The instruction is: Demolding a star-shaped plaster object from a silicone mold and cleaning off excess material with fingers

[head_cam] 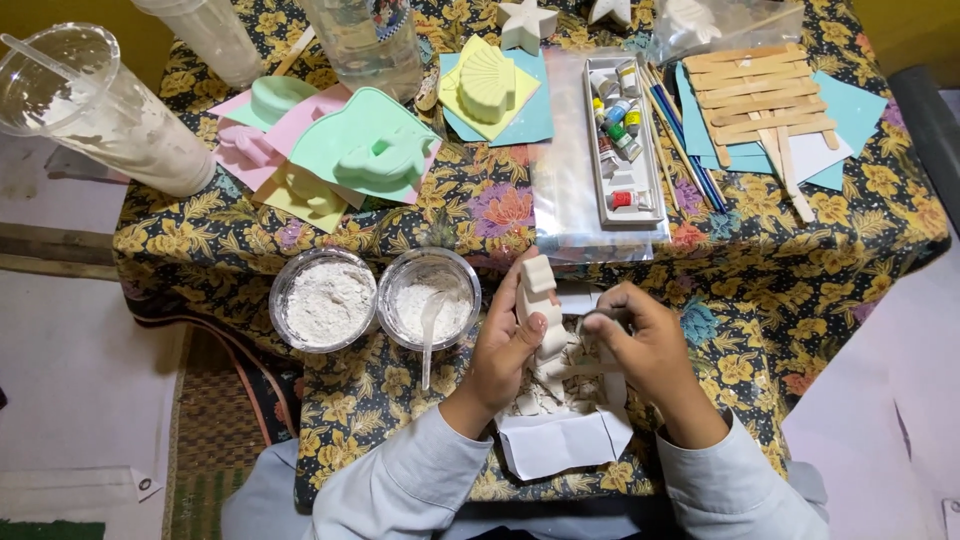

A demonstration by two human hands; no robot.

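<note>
A white plaster figure (541,312) stands upright near the worktop's front edge, over a sheet of white paper (560,443) strewn with plaster crumbs. The left hand (507,345) grips its side, thumb pressed on the front. The right hand (640,345) pinches a small object against the figure's lower part; what it is cannot be made out, and the figure's base is hidden behind both hands. Just left sit two round bowls of white powder (323,299) (a plastic spoon (430,330) rests in the nearer one). Farther back lie pastel moulds (368,140), a tray of paint tubes (622,140), several brushes (685,140) and flat wooden sticks (760,95). Two clear cups at the far left are cut off by the frame, on the floral-clothed worktop (820,240).
</note>
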